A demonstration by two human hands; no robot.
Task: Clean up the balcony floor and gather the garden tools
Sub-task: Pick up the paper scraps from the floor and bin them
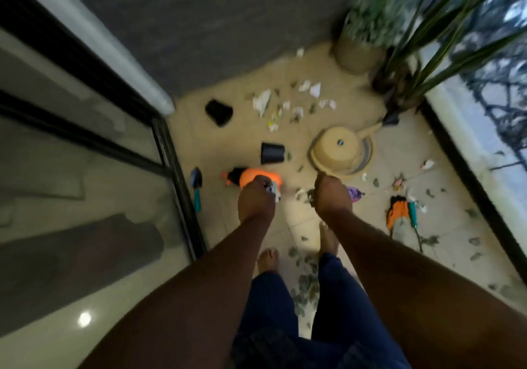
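A narrow balcony with a beige tiled floor (445, 140), dim and shadowed. A rough grey wall (228, 26) closes the far end. On the left runs a dark-framed sliding glass door (85, 169), its pane catching a small round light reflection (84, 319). On the right stands a black patterned railing (502, 89).

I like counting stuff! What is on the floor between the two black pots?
Nothing: in the head view, the floor between the far black pot and the near black pot is bare tile.
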